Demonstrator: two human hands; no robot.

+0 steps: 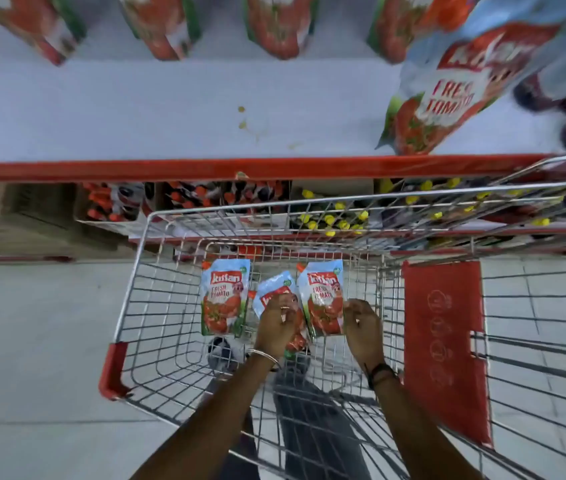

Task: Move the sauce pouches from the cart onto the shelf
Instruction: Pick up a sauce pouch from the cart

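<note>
Left hand (276, 322) closing on middle pouch (276, 292), right hand (361, 323) spread beside right pouch (323, 301); pinch edges firmly, lift clear of cart (136, 306).

Three pouches (226, 299) in wire cart (143, 292)

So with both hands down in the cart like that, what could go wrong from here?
1. The left hand rests on the middle pouch, which is wedged between two others; lifting it may drag the right pouch along.
2. The pouch at the shelf's front leans near the red shelf edge; a knock might tip it off.
3. A dropped pouch could catch in the cart's wire.
</note>
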